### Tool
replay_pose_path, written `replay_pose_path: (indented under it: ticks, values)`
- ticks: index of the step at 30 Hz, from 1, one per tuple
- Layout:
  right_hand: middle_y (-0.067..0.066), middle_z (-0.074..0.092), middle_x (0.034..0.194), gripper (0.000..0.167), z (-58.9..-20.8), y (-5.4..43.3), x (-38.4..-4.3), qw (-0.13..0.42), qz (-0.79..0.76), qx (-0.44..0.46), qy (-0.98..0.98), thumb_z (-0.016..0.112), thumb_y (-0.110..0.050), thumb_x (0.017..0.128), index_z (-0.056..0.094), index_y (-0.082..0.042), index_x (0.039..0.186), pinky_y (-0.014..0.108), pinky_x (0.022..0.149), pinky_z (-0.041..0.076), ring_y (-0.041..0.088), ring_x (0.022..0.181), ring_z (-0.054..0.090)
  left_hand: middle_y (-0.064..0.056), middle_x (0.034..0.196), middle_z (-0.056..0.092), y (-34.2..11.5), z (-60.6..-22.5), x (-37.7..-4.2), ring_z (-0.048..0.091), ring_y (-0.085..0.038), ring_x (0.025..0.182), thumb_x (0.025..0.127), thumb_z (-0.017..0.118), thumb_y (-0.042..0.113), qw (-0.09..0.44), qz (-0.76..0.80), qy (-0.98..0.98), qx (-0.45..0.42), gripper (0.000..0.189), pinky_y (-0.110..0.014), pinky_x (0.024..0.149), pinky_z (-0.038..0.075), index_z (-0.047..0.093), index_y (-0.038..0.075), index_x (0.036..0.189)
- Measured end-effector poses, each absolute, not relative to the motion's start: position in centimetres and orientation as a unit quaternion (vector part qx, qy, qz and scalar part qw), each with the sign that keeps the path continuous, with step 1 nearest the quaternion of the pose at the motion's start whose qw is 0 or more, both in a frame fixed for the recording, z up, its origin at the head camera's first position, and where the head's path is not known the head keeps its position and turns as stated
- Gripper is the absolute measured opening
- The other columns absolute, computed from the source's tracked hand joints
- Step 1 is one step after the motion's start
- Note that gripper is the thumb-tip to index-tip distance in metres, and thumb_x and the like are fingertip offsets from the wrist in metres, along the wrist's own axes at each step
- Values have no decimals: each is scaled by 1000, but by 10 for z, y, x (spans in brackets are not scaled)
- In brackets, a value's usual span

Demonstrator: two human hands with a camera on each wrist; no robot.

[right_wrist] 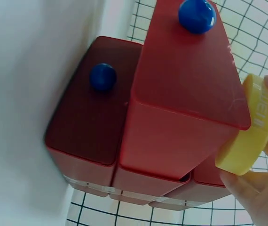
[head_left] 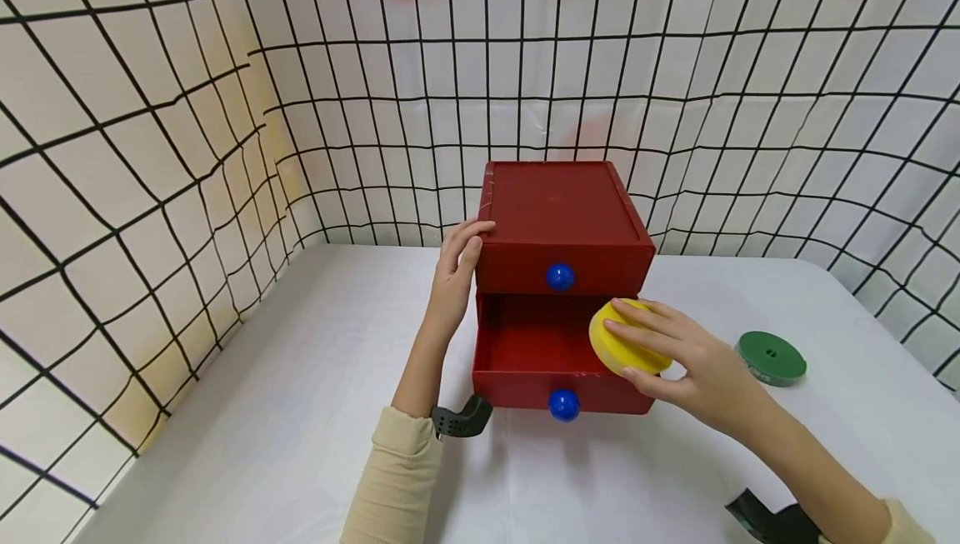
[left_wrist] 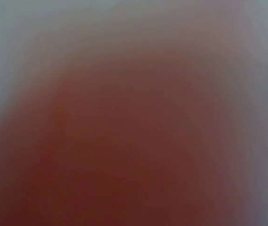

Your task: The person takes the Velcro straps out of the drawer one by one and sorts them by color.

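A small red drawer cabinet (head_left: 566, 202) stands on the table with its middle drawer (right_wrist: 185, 70) pulled out; inside, that drawer shows a bare red floor. My right hand (head_left: 701, 369) grips a thick yellow disc (head_left: 626, 340) with pale lettering on its rim, fingers over it and thumb below. The disc is tilted over the drawer's right side. My left hand (head_left: 452, 273) rests against the cabinet's upper left side, fingertips at the top edge. Blue round knobs (head_left: 564, 405) sit on the drawer fronts. Only a reddish blur fills the left wrist view.
A green disc (head_left: 772, 358) lies on the white table (head_left: 285, 402) to the right of the cabinet. Black wire grid (head_left: 420, 94) stands behind and to the left and right. Below the pulled-out drawer, a shut drawer (right_wrist: 91, 103) shows in the right wrist view.
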State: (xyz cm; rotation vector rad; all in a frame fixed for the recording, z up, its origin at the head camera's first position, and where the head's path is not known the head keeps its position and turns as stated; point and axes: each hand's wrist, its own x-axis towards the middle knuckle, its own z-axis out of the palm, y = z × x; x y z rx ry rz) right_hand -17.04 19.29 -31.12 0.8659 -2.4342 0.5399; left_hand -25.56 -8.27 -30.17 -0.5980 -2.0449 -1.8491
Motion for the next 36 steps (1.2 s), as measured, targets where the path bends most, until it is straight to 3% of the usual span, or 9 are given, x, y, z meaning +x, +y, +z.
replay_pose_path:
  ticks: [4,7,11,13,16,20,27,36]
  values:
    - [-2,55,129,61,-316,198,-168,284,203,323,-880,78,-11,65,59,-25,121,10,84,43,17,124,43,-5,141,32,-82,-302,-255,29,-19,130,99,35,19,159,-647,-715,-211,33,-45,107,27,51,7,125]
    - [-3,53,131,58,-319,202,-167,304,218,341,-862,77,-12,66,60,-23,120,1,91,29,10,127,39,0,140,33,-83,-310,-264,30,-16,130,98,36,30,168,-645,-713,-216,35,-46,106,27,52,13,124]
    - [-2,53,132,55,-322,206,-163,315,229,350,-852,76,-12,67,61,-19,119,1,92,29,7,129,37,6,138,34,-85,-323,-276,30,-13,129,96,37,42,179,-643,-711,-223,38,-46,106,28,53,20,123]
    - [-2,53,132,51,-323,208,-160,315,238,346,-851,75,-15,70,62,-18,119,2,93,29,7,129,36,6,138,34,-85,-323,-276,30,-12,129,97,37,39,177,-644,-711,-222,36,-46,106,28,53,20,123]
    - [1,53,132,40,-326,211,-158,330,256,349,-839,66,-32,82,63,-13,117,4,97,29,9,130,36,4,139,34,-85,-320,-274,30,-13,129,98,37,31,172,-645,-711,-220,33,-45,106,28,53,18,123]
    - [3,54,130,51,-332,213,-157,367,269,358,-815,49,-49,88,65,-8,113,6,100,29,13,129,39,-4,141,33,-84,-310,-264,29,-18,131,99,36,21,167,-649,-711,-215,32,-46,106,27,52,10,124]
    - [3,55,130,53,-339,217,-154,390,282,348,-804,50,-49,87,66,-3,108,8,100,29,14,127,40,-9,141,32,-82,-301,-256,29,-20,131,99,35,16,162,-649,-714,-209,32,-44,107,27,50,5,124]
    - [10,52,131,54,-346,228,-148,380,279,326,-819,50,-49,87,64,-4,113,8,102,27,16,129,37,-8,141,32,-83,-300,-255,29,-20,131,99,35,19,162,-648,-714,-209,33,-45,107,27,50,5,125]
